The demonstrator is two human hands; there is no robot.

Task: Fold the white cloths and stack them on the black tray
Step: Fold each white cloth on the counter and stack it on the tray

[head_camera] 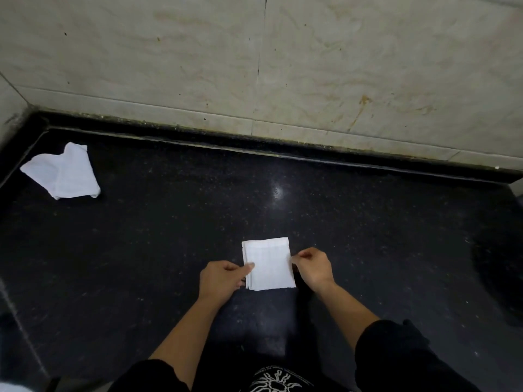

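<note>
1. Small folded rectangular white cloth (268, 263) lies on dark speckled stone counter (368, 236), centre-front.
2. Left hand (220, 277) touches its left edge; right hand (312, 267) its right edge.
3. Crumpled white cloth (63, 172) sits far left-rear, well apart.
4. Pale tiled wall (283, 58) stands behind counter.

A single head-worn camera looks forward and steeply down from above the person's chest, close enough that both forearms reach up from the bottom edge into the middle of the frame. It faces a tiled wall (368, 66) across the upper third, with the dark table (169, 236) filling the rest. The wide lens bends the wall's base into a curve.
</note>
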